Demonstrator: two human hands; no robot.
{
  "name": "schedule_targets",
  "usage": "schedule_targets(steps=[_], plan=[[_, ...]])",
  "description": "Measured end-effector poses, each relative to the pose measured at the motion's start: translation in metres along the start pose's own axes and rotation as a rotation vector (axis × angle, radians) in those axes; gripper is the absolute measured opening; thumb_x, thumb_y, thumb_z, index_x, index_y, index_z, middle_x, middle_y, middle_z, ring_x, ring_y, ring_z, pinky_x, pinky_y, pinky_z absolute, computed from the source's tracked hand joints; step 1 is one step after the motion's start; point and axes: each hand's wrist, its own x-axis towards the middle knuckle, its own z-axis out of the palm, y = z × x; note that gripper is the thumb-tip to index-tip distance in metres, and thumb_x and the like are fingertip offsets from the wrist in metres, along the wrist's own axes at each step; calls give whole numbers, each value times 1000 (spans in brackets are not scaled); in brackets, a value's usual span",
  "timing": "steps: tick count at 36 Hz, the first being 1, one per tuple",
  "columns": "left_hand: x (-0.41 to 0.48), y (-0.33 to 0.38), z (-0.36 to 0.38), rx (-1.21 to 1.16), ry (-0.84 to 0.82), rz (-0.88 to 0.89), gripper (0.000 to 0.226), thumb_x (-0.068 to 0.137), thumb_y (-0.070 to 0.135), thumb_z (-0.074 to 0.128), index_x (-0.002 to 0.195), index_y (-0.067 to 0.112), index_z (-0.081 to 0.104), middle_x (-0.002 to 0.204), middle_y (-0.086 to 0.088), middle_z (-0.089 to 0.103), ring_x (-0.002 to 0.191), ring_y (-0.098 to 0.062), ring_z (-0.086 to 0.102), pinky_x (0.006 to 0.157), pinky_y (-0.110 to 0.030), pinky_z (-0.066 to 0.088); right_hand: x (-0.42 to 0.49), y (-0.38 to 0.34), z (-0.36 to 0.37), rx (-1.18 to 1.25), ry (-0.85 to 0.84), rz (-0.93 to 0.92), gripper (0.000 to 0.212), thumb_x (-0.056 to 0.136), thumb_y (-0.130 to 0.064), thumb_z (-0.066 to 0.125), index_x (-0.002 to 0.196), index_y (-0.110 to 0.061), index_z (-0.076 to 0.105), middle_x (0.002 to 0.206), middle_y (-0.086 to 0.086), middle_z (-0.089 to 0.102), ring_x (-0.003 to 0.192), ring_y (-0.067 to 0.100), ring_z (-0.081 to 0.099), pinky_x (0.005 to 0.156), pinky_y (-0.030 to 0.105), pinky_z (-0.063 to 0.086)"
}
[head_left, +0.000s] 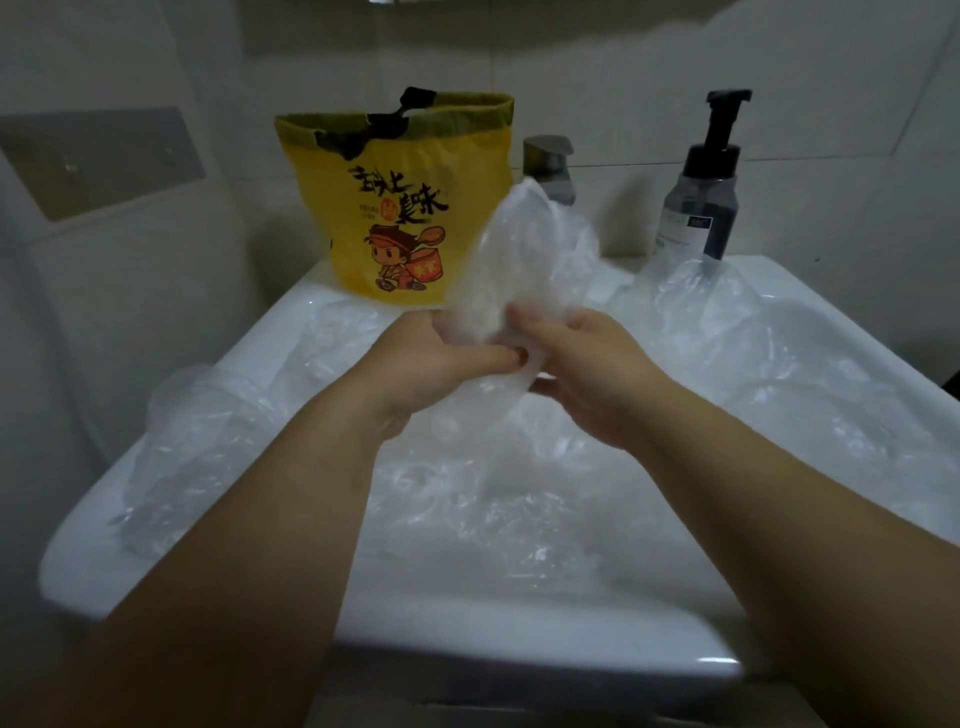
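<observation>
Plastic bag (514, 260) held upright over middle of sink (519, 644). Lower edge clamped by left hand (441, 358) and right hand (592, 379) close together, probably for smoothing or folding. Loose plastic (519, 509) heaped in basin below; yellow bag (405, 208) far left, pump bottle (701, 197) far right.

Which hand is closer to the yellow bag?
Left. The left hand is just in front of the yellow bag; the right hand is farther to its right. Both hold a clear plastic bag.
</observation>
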Motion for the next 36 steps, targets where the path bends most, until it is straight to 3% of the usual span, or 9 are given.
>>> schedule_targets(steps=[1,5,10,15,18,22,26,30,36], plan=[[0,0,0,5,-22,-10,42,66,32,86,103,19,73,98,-2,75,98,-21,70,99,-49,50,1,-2,-2,71,53,-21,22,95,-22,58,107,-4,64,97,11,72,88,21,70,76,34,57],[2,0,1,22,-121,-36,63,56,53,81,111,26,68,109,5,72,107,-15,66,99,-42,50,3,-12,-14,204,89,-57,26,96,-20,55,115,-3,62,109,15,70,100,28,68,93,43,53],[4,-4,6,-33,-151,-67,41,82,21,74,113,-3,63,92,0,74,87,-14,69,79,-29,57,-3,-18,-17,237,146,-84,21,94,-22,59,105,-6,64,110,15,70,100,27,68,93,39,54],[3,0,12,-178,-180,-47,21,84,22,71,104,17,68,99,1,75,94,-14,71,85,-31,56,-1,-18,-17,233,135,-99,31,94,-31,56,114,-7,61,109,10,71,96,22,70,85,33,57],[5,-1,13,-234,-171,-54,18,86,14,69,104,12,68,100,-5,75,94,-18,71,85,-34,58,1,-16,-15,177,128,-61,32,95,-37,52,110,-10,60,106,8,72,91,20,71,83,33,57],[5,-1,11,-281,-193,-61,13,91,0,58,96,6,69,83,-6,74,76,-16,72,69,-28,60,2,-19,-15,208,181,-14,32,98,-39,48,100,-9,59,99,10,72,89,24,72,86,39,56],[4,0,10,-273,-238,-91,20,92,7,59,111,7,67,97,-7,74,85,-16,71,73,-27,59,0,-20,-16,218,172,6,33,100,-41,42,90,-13,56,90,6,71,88,24,71,89,43,55],[4,1,9,-294,-206,-43,44,73,30,73,114,18,66,104,1,74,94,-13,71,82,-29,58,1,-16,-15,126,165,28,45,100,-46,40,121,-8,54,112,9,68,102,26,67,100,44,48],[5,-2,10,-221,-154,-60,25,82,12,73,107,14,68,88,3,75,82,-13,72,72,-24,59,1,-18,-14,246,127,33,49,100,-50,33,126,-12,50,106,8,70,96,25,70,92,45,52]])
